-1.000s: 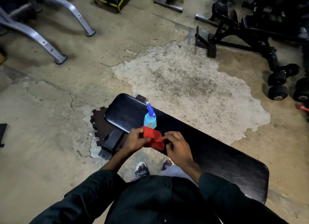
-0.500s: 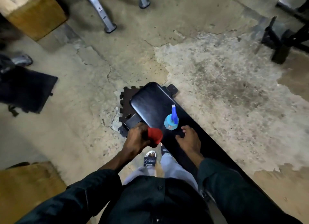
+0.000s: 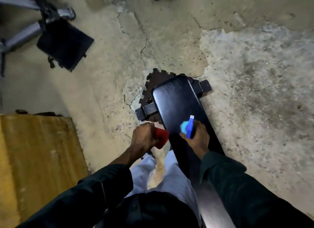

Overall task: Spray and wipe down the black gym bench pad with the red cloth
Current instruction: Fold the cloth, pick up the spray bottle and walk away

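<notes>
**Taking up the sprayer, cloth held ready**

Head view: my right hand point(image 3: 197, 139) wraps round the spray bottle point(image 3: 186, 127), which stands on the black bench pad point(image 3: 176, 105) near its middle, nozzle aimed toward the far end. My left hand point(image 3: 144, 139) is clenched on the bunched red cloth point(image 3: 160, 137), held just off the pad's left edge, above the floor rather than on the vinyl.

To do this step well, I judge I should lift the bottle clear, tilt the nozzle down at the pad and mist lightly, starting at the far rounded end, so the cloth can follow back toward me. Too much liquid would likely bead and run off the sides.

The pad is long, narrow, round-cornered, with glossy black upholstery that catches a dull sheen. The bottle is pale blue plastic with a darker blue trigger head and white tip. The cloth looks soft and crumpled. Beneath it all lies cracked concrete floor point(image 3: 254, 74), rough and patchy, with a toothed-edge rubber mat point(image 3: 153, 81) under the bench foot
</notes>
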